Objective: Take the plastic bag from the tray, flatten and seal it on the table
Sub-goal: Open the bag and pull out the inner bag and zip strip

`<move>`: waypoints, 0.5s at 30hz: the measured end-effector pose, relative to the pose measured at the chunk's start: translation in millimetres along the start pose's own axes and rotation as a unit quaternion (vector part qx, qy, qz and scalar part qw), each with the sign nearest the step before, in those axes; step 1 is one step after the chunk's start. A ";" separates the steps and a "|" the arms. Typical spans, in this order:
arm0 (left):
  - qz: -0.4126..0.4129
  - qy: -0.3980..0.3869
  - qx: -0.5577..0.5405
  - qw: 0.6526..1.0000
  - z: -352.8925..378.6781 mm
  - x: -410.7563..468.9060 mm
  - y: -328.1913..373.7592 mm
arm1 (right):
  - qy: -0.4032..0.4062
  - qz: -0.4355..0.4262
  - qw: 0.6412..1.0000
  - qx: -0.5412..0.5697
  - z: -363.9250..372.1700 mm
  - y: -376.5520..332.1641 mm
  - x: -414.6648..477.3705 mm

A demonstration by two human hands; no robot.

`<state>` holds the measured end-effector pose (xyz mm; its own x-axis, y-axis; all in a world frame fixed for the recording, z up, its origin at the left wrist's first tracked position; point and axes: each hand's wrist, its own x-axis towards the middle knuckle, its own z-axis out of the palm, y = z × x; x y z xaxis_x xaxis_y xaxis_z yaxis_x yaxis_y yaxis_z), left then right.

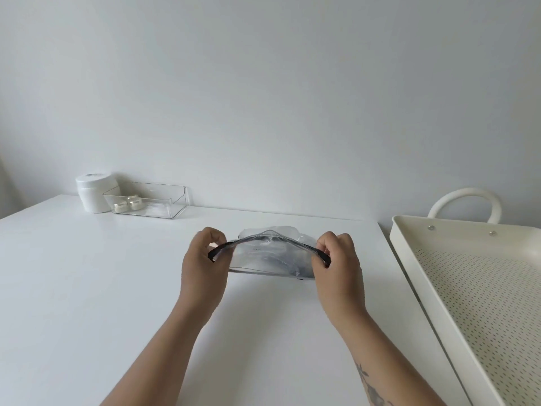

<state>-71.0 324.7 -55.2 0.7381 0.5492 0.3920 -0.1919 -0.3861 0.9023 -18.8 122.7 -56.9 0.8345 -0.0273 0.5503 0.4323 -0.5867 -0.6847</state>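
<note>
A clear plastic bag [268, 256] with a dark zip strip along its near edge rests on the white table [87, 288] at the centre. My left hand [203, 263] pinches the left end of the strip, and my right hand [339, 268] pinches the right end. Between them the strip arches upward, so the bag's mouth bulges. The bag's far part lies crumpled on the table. The cream perforated tray [480, 303] stands to the right of the table, with nothing visible inside it.
At the back left of the table stand a white round jar [93, 193] and a clear plastic box [147, 200] holding two small jars. A white looped handle [465, 203] rises behind the tray. A plain wall lies behind.
</note>
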 end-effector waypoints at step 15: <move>0.026 -0.046 -0.001 0.999 -1.7 -3.0 7.3 | -0.030 -0.069 0.992 0.099 2.5 1.5 -1.4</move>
<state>-75.7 321.5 -49.5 0.7829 0.4583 0.4208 -0.2331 -0.4111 0.8813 -18.5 123.9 -59.9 0.7797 0.0943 0.6190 0.5970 -0.4103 -0.6894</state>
